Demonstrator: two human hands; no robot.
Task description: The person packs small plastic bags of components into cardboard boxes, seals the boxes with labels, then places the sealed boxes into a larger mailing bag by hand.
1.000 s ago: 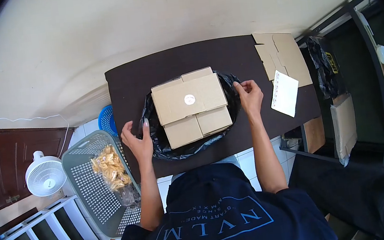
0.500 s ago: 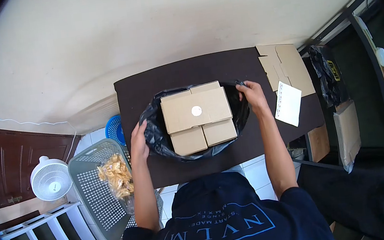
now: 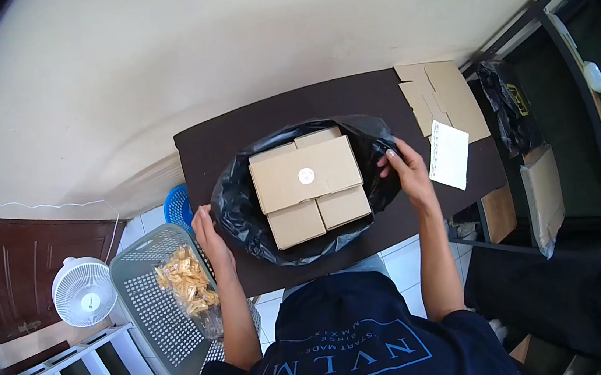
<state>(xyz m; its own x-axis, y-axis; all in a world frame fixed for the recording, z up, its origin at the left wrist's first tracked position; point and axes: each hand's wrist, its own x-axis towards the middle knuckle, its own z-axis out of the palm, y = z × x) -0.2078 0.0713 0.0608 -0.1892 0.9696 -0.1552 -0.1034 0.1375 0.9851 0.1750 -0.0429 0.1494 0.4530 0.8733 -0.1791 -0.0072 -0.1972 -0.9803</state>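
Black bag [image 3: 240,209] rim in both closed grips: left hand [image 3: 205,228]; right hand [image 3: 406,168]

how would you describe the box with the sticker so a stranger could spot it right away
On the dark table lies an open black plastic bag holding a stack of cardboard boxes. The box with the sticker is the widest one on top, and it alone carries a small round white sticker on its lid; the two smaller boxes nearer the person are plain.
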